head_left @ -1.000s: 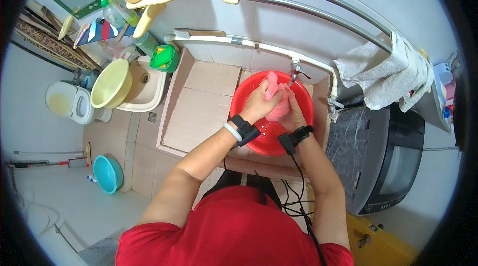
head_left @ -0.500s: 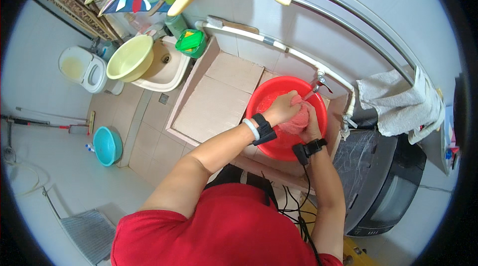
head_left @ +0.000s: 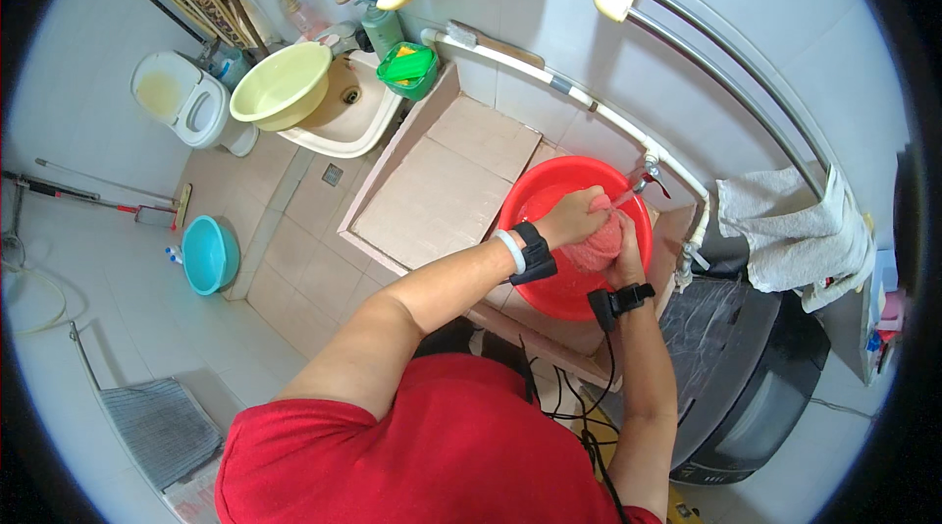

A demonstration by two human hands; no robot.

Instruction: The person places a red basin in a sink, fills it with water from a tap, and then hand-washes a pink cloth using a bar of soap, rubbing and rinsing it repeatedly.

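Observation:
Both my hands grip a bunched pink cloth (head_left: 595, 251) with a towel-like texture, held over a red basin (head_left: 551, 296). My left hand (head_left: 572, 219) is closed around the cloth's upper left part. My right hand (head_left: 629, 257) wraps its right side, the fingers partly hidden behind the cloth. A thin stream of water runs from the tap (head_left: 650, 177) onto the cloth's top. The basin stands in a tiled trough (head_left: 432, 190) and holds some water.
Behind the trough runs a white pipe (head_left: 628, 125). White towels (head_left: 785, 230) hang from a metal rail at right, above an old television (head_left: 751, 387). A washbasin (head_left: 358, 127) bearing a pale yellow basin (head_left: 285, 82) stands at left. Black cables (head_left: 589, 426) hang near my right forearm.
The whole view has shifted slightly, so the room sits further right and lower. Both hands keep hold of the pink cloth under the running water, its bunch turned a little.

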